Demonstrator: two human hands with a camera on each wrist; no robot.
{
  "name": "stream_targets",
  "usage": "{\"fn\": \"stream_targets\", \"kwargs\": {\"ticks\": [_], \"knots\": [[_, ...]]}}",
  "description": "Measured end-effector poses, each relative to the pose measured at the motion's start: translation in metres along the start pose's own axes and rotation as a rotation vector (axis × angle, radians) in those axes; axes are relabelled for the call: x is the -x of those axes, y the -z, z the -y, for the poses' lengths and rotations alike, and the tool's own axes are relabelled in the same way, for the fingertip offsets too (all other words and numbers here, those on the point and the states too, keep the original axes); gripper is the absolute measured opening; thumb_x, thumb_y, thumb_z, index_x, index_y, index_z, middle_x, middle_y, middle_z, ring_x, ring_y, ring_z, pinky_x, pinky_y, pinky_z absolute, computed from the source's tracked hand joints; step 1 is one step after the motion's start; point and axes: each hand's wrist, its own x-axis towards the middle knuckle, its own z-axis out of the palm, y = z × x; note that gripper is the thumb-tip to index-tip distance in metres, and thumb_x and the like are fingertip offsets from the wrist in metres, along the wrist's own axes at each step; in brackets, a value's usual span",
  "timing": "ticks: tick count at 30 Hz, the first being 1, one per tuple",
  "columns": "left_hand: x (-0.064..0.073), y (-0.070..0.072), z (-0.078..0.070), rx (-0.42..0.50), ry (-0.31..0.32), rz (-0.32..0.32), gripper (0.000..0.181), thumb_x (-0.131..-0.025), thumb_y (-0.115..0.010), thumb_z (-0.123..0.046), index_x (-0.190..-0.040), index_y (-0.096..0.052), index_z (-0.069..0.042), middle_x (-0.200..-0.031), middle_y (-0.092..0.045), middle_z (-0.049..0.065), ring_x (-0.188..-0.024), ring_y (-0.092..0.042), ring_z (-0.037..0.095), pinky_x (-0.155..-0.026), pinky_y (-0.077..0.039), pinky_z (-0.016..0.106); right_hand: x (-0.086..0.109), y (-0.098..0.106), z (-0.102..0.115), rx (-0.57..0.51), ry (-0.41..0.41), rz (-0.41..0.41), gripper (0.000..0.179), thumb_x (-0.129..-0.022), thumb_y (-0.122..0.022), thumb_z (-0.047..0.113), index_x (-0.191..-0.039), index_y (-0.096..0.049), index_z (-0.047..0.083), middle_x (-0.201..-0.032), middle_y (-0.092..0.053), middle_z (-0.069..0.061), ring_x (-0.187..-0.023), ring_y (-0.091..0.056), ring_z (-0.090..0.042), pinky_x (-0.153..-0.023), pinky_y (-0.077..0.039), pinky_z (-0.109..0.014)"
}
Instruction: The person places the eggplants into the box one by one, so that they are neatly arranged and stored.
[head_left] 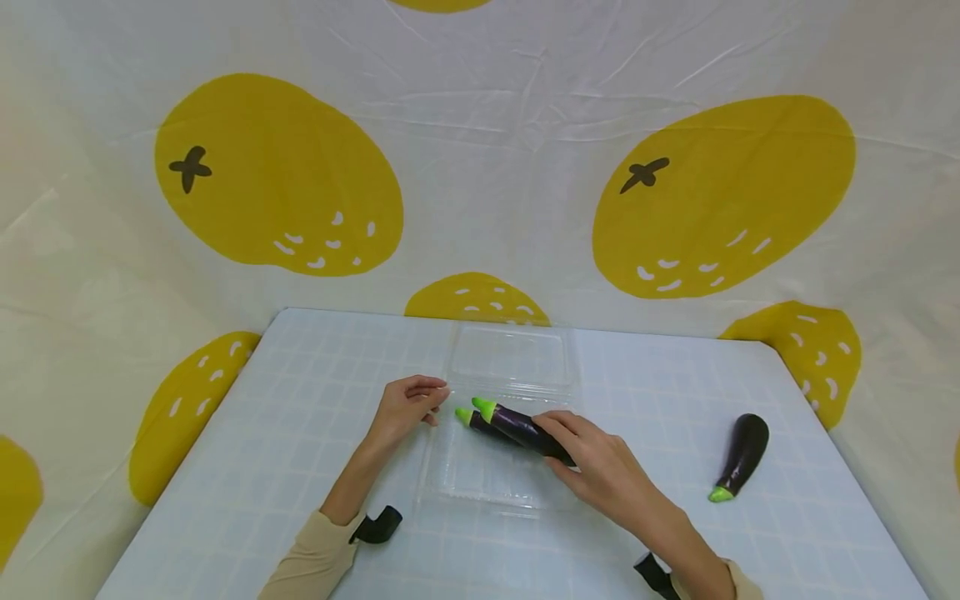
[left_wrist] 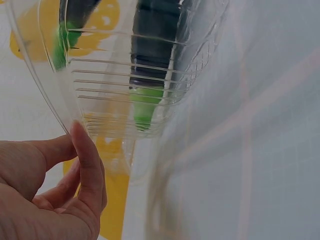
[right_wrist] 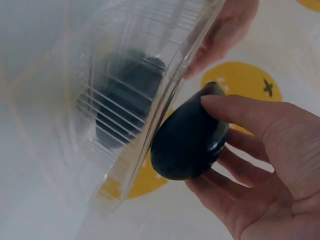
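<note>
A clear plastic clamshell container (head_left: 487, 482) stands on the table with its lid (head_left: 512, 354) folded open toward the back. One eggplant (left_wrist: 147, 62) lies inside, its green stem end toward the left wall. Above it my right hand (head_left: 600, 462) grips a second dark purple eggplant (right_wrist: 187, 137) near its rounded end, thumb on one side and fingers on the other. This eggplant slants over the container, green tip to the left, partly covering the one below in the head view. My left hand (left_wrist: 65, 185) pinches the container's left rim between thumb and finger.
A third eggplant (head_left: 744, 450) lies on the table at the right, green end toward the front. The table has a pale checked cover (head_left: 322, 400). Behind it hangs a white curtain (head_left: 495, 167) with large yellow fruit prints.
</note>
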Motion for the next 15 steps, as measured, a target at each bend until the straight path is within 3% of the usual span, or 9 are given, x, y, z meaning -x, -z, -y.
{"fn": "stream_targets", "kwargs": {"ticks": [15], "knots": [[0.001,0.001,-0.001,0.017,-0.006,0.013,0.029,-0.095,-0.076,-0.01,-0.115,-0.07,0.009,-0.099,-0.071,0.025,-0.066,-0.064,0.015,-0.057,-0.058,0.024,-0.002,-0.025,0.005,-0.058,-0.005,0.087,0.058,-0.08,-0.089,0.01,-0.133,-0.065,0.008,-0.126,-0.066,-0.009,-0.108,-0.069,-0.025,-0.079,-0.062,-0.041]]}}
